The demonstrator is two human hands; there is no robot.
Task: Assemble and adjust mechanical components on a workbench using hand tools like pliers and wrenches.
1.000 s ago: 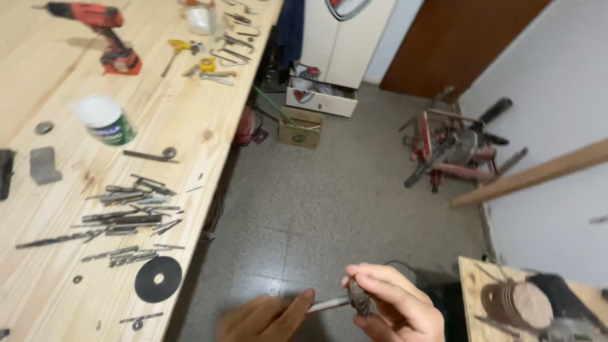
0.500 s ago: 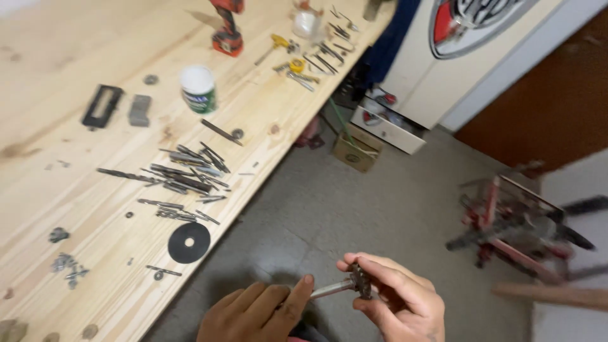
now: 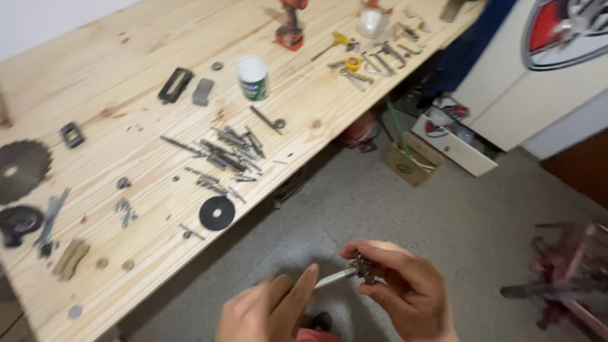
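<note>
While my left hand (image 3: pixel 269 310) pinches a metal rod's (image 3: pixel 334 278) end, my right hand (image 3: pixel 399 288) clamps its dark fitting (image 3: pixel 363 268) beside the wooden workbench (image 3: pixel 126 95).

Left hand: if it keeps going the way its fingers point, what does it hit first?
Likely the small metal rod the left hand already touches, then the dark fitting held by the right hand. Depth unclear.

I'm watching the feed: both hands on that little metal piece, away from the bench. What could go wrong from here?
The small dark fitting on the metal rod is pinched only by fingertips of the right hand and left hand, over the grey floor, not the wooden bench; a slip would likely drop it there. The black disc lies near the bench edge and could be knocked off.
</note>
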